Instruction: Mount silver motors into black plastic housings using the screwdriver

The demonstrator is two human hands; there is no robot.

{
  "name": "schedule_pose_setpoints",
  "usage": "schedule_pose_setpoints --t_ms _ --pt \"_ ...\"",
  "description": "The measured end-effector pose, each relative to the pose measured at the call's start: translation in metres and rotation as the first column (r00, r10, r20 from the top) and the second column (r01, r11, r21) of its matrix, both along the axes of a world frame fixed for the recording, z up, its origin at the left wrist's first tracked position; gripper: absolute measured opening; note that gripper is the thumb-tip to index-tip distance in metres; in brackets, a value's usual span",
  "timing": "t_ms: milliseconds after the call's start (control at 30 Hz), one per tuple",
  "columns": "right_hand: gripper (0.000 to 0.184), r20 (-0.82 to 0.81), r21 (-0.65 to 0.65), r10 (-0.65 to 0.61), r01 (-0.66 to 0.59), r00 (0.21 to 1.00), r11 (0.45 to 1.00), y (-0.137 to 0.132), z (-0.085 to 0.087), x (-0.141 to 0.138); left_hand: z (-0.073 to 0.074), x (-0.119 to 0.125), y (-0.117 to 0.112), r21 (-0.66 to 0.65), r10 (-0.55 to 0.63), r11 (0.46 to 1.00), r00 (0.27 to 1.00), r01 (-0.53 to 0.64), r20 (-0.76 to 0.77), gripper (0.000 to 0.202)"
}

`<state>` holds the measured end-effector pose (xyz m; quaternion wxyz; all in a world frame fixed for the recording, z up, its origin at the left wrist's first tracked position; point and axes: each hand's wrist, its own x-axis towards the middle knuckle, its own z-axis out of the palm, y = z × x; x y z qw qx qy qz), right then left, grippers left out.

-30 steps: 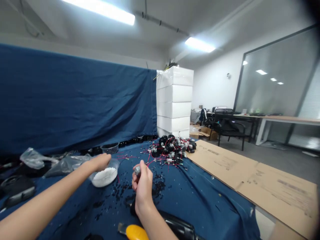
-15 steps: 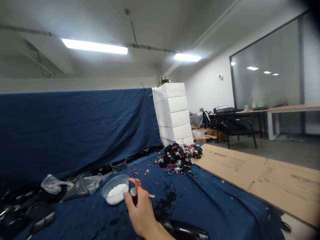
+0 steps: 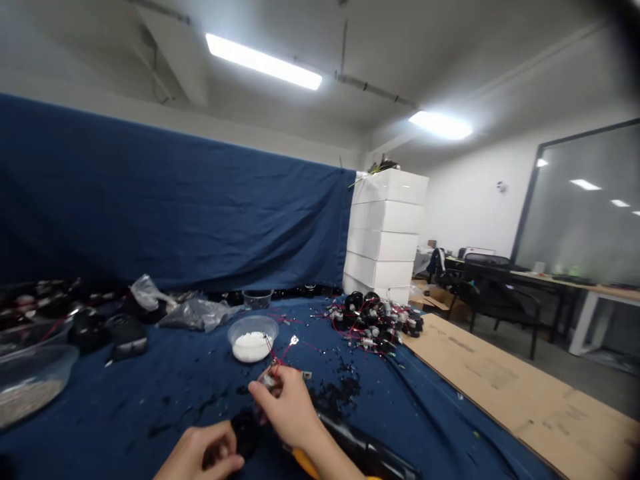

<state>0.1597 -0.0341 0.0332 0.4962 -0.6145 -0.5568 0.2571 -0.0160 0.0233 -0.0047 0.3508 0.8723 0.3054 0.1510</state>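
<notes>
My right hand (image 3: 289, 408) is closed in a pinch on a small silver motor (image 3: 271, 381) with thin red wires (image 3: 283, 353) curling up from it. It hovers over the blue cloth (image 3: 410, 407), just in front of a clear bowl of white pellets (image 3: 253, 338). My left hand (image 3: 205, 455) is low at the bottom edge with its fingers curled, next to a black part (image 3: 246, 430); what it holds, if anything, I cannot make out.
A heap of small motors with red wires (image 3: 376, 321) lies at the back right. Black bits (image 3: 341, 387) litter the cloth. Plastic bags (image 3: 196, 313) and black parts (image 3: 107, 330) sit left, with a large clear bowl (image 3: 30, 380). Cardboard sheets (image 3: 505, 393) lie right; white boxes (image 3: 384, 233) stand stacked behind.
The view swung left and down. My left hand left the pellet bowl, went out of sight, and is back low near my right hand. The right hand kept the motor.
</notes>
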Motion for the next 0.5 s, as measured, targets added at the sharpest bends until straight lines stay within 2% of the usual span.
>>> schedule_pose_setpoints --t_ms 67,200,333,400,500 --pt "0.027 -0.063 -0.090 0.123 -0.128 0.990 0.988 0.000 -0.002 0.000 -0.003 0.001 0.002 -0.050 0.003 0.999 1.000 -0.002 0.022 0.024" --pt "0.034 -0.095 -0.161 0.315 -0.327 0.944 0.931 -0.008 0.002 0.003 -0.001 0.000 0.000 -0.082 -0.028 0.996 0.998 0.032 0.050 0.017" --pt "0.042 -0.197 -0.278 0.520 -0.556 0.831 0.784 -0.013 0.006 0.006 0.005 -0.002 -0.006 -0.090 -0.091 0.991 0.993 0.097 0.076 0.016" --pt "0.046 -0.224 -0.308 0.552 -0.596 0.803 0.742 -0.013 0.005 0.007 0.008 -0.003 -0.008 -0.090 -0.106 0.989 0.991 0.113 0.085 0.016" --pt "0.043 -0.221 -0.307 0.563 -0.605 0.796 0.735 -0.012 0.002 0.008 0.009 -0.003 -0.010 -0.094 -0.090 0.991 0.993 0.098 0.082 0.013"
